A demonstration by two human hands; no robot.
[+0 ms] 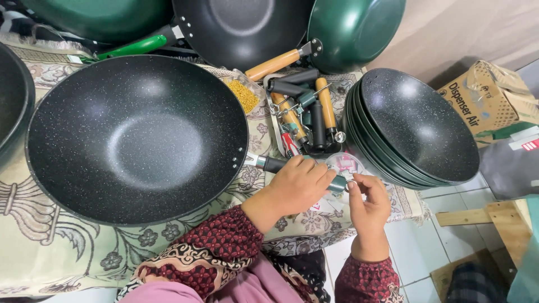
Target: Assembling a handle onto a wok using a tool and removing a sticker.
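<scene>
Black and speckled, the big wok [137, 137] lies flat on a patterned cloth [50, 247], its short handle [275, 164] pointing toward the person. The left hand [297, 185] is curled down over that handle, fingers closed around it, so most of the grip is hidden; a dark green end [337, 184] pokes out past the knuckles. The right hand [369, 205] sits just beside that end, thumb and fingertips pinched narrow around something small at it; what it is I cannot tell. Both sleeves are dark red with a floral print.

Just behind the hands sits a tray [306, 120] heaped with loose handles, some wooden, some dark, tangled with metal loops. A small bag of yellow bits [244, 94] lies at its left, touching the wok's rim. To the right, a stack of woks [412, 129] with green outsides leans tilted, near the right hand. More pans crowd the far edge: one with a green handle [132, 47], one with a wooden handle [275, 63].

Cloth covers a low surface; beyond its right edge the floor is pale tile [426, 247]. A cardboard box [488, 98] stands on the far right, and wooden pieces [494, 221] lie on the tiles below it.
</scene>
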